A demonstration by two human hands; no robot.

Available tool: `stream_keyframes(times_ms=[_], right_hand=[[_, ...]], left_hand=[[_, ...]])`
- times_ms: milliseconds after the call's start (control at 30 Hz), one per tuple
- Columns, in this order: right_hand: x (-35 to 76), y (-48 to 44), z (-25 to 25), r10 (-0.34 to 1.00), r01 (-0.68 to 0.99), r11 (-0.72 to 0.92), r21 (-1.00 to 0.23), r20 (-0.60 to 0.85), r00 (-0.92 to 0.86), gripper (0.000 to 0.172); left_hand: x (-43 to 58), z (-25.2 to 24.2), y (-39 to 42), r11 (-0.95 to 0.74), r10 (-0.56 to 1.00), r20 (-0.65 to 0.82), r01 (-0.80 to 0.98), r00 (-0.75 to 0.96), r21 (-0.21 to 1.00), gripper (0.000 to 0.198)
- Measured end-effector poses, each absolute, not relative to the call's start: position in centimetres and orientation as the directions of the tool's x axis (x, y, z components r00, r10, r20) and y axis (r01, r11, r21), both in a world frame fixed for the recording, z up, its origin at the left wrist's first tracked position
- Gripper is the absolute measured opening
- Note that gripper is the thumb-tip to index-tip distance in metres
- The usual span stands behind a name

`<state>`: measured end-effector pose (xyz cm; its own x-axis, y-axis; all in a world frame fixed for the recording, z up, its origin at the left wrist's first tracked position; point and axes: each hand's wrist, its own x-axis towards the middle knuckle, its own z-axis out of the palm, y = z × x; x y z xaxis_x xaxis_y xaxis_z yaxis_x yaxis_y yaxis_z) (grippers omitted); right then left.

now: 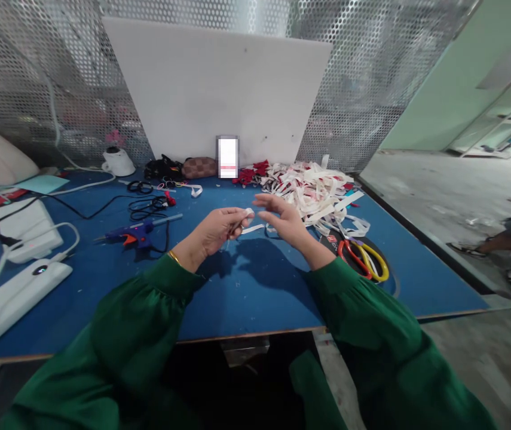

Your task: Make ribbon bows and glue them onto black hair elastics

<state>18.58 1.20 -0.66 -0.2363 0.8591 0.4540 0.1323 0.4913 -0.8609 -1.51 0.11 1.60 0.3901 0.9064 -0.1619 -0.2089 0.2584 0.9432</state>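
Observation:
My left hand (217, 230) is raised over the blue table (246, 292), its fingers pinched on the end of a white ribbon strip (252, 228). My right hand (284, 218) hovers just right of it with the fingers loosely spread, touching or nearly touching the same strip. Both arms wear green sleeves. A gold bangle sits on my left wrist. A heap of white and red ribbon strips (313, 191) lies right behind my right hand.
A blue glue gun (136, 232) with its black cord lies left of my hands. Scissors with red and yellow handles (365, 258) lie to the right. White power strips (17, 292) sit at the left edge. A white board (219, 89) leans on perforated metal. A person's legs (506, 248) show at far right.

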Motion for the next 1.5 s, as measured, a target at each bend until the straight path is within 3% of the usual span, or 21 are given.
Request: stream_keyframes(times_ms=[133, 300, 467, 667, 1033, 1267, 1500], right_hand=[[17.6, 0.2, -0.8, 0.844, 0.146, 0.464, -0.874, 0.386, -0.374, 0.040], [18.1, 0.4, -0.7, 0.901, 0.220, 0.420, -0.880, 0.376, -0.216, 0.027], [18.5, 0.2, 0.1, 0.876, 0.386, 0.465, -0.797, 0.478, -0.069, 0.021], [18.9, 0.2, 0.5, 0.891, 0.434, 0.429, -0.793, 0.449, -0.061, 0.022], [19.3, 1.0, 0.4, 0.935, 0.280, 0.354, -0.892, 0.342, -0.094, 0.026], [19.2, 1.6, -0.7, 0.948, 0.232, 0.302, -0.924, 0.267, -0.171, 0.024], [19.1, 2.0, -1.5, 0.937, 0.252, 0.320, -0.913, 0.266, -0.227, 0.021]], left_hand=[[-1.1, 1.5, -0.3, 0.265, 0.892, -0.173, -0.174, 0.417, 0.948, 0.019], [-1.0, 1.6, -0.3, 0.250, 0.928, -0.195, -0.140, 0.319, 0.958, 0.026], [-0.7, 1.4, -0.4, 0.138, 0.951, -0.129, -0.012, 0.279, 0.990, 0.043], [-0.2, 1.2, -0.8, -0.012, 0.967, -0.024, 0.139, 0.254, 0.990, 0.020], [-0.3, 1.1, -0.9, 0.063, 0.873, -0.105, 0.103, 0.476, 0.993, 0.018], [-0.9, 1.6, -0.9, 0.005, 0.901, 0.026, -0.069, 0.434, 0.998, 0.017], [-1.1, 1.9, -0.8, 0.023, 0.904, 0.027, -0.112, 0.427, 0.993, 0.017]])
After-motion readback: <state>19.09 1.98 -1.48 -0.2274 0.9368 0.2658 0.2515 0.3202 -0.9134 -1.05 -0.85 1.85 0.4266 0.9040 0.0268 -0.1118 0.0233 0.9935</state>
